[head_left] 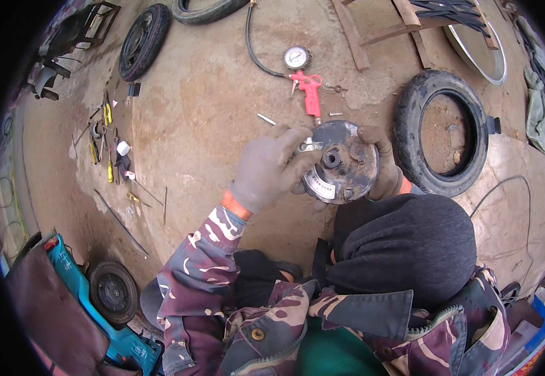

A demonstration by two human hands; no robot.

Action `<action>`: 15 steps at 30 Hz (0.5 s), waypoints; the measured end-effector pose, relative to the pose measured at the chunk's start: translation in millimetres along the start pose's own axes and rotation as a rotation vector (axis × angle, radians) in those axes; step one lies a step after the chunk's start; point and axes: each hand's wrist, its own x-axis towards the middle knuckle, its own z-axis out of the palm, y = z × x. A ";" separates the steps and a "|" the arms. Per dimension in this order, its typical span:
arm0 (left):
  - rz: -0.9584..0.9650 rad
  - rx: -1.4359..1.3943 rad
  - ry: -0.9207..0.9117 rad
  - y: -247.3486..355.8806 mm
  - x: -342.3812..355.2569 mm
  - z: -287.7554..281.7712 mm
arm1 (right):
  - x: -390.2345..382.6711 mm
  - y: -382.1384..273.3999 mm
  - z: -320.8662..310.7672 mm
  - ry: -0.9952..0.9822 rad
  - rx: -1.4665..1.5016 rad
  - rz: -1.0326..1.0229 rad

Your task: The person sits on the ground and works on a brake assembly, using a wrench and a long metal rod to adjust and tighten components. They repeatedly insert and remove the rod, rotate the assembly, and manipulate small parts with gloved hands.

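Observation:
Between my two gloved hands is a round, dirty brake drum plate (357,168), with a hole at its hub and a pale label low on its face. My left hand (266,166) pinches a small silver brake lever (311,145) at the plate's upper left edge. My right hand (383,161) grips the right rim, with the thumb on the face and the other fingers partly hidden behind it. Just beyond the plate, a red tyre inflator gun (311,97) with a round gauge (297,58) lies on the ground.
A loose tyre (410,119) lies to the right, near a metal basin (482,56) and a wooden frame (404,22). Pliers (107,111) and other hand tools are scattered at left. A wheel (144,41) lies far left; a turquoise scooter (90,301) stands near left.

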 end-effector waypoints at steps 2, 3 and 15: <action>-0.018 -0.004 0.056 0.3 -0.7 6.4 | 0.8 0.3 -2.2 -0.005 0.004 -0.004; -0.021 0.000 0.085 0.4 -1.4 10.1 | 1.0 0.7 -3.5 -0.005 0.004 -0.006; 0.107 -0.004 -0.148 0.5 11.9 -19.7 | 2.7 8.5 -15.5 0.010 -0.002 -0.015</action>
